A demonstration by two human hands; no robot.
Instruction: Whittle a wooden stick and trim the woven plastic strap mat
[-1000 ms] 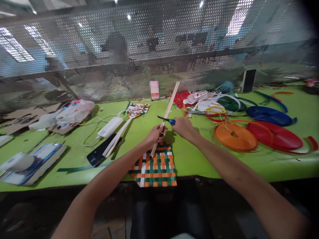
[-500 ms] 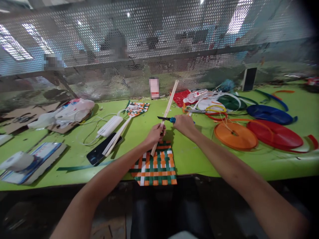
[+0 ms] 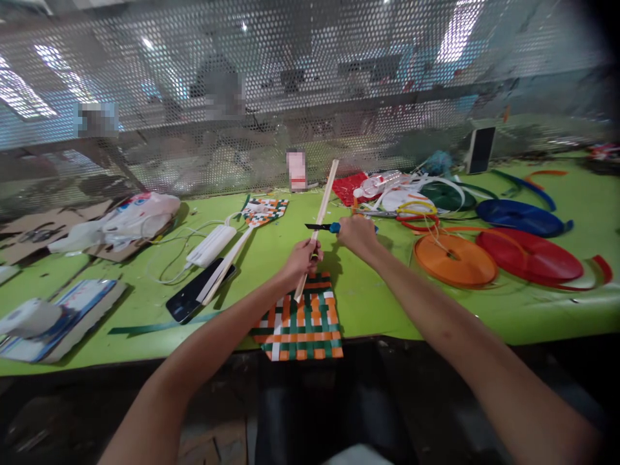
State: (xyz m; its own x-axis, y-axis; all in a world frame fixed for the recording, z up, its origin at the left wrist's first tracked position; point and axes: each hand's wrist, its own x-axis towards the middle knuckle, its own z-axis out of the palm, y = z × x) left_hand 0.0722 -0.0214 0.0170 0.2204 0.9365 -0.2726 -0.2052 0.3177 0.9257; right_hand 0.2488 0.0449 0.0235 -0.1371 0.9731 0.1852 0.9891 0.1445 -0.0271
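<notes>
Where the bright green tabletop (image 3: 382,310) ends nearest the person, a woven panel (image 3: 303,329) of orange, green and white bands pokes slightly past the edge. Off to its left a loose green strip (image 3: 140,328) lies flat, and beyond that a white roll (image 3: 31,316) sits on a blue-and-white pack (image 3: 94,303).

Just past the panel, the left hand (image 3: 301,258) has its fingers wrapped around a pale wooden stick (image 3: 325,201), which slants with its lower end over the panel and its upper end pointing away. The right hand (image 3: 357,234) is closed around the blue handle of a knife (image 3: 334,228), its dark blade crossing the stick just above the left fingers; whether it cuts in, I cannot tell.

Left of the hands, a black phone (image 3: 184,305) lies under the pale handle of a smaller woven piece (image 3: 266,212). On the right spread flat coils: an orange coil (image 3: 431,261), a red coil (image 3: 537,255) and a blue coil (image 3: 526,218).

Along the back runs a perforated metal screen (image 3: 320,97), through which bright windows (image 3: 65,68) and a blurred figure (image 3: 217,81) show.
</notes>
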